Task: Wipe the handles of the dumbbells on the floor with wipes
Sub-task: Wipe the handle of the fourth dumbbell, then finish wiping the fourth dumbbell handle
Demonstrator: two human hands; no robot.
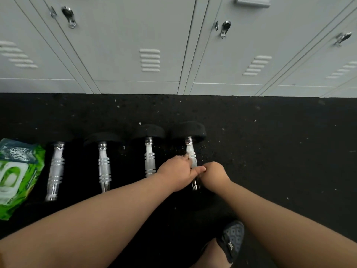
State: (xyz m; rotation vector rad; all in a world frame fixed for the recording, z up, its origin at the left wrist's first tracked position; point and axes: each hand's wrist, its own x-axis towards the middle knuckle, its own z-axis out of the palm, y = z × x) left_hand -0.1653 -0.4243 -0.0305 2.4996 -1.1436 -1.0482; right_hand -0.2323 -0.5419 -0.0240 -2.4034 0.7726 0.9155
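Both hands on rightmost chrome-handled black dumbbell (190,151), last of 4 on black rubber floor (270,142): left hand (176,174) grips handle, right hand (213,175) curled at near end, contents unclear; green wipes pack (17,176) far left

Grey metal lockers (135,45) stand along black speckled floor (270,142).

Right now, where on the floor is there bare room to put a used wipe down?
The widest bare floor lies right of the rightmost dumbbell, up to the lockers. A bare strip also runs between the lockers and the dumbbell heads. It is crowded at left: wipes pack beside four dumbbells with narrow gaps, and both hands, left hand and right hand, on the rightmost handle.
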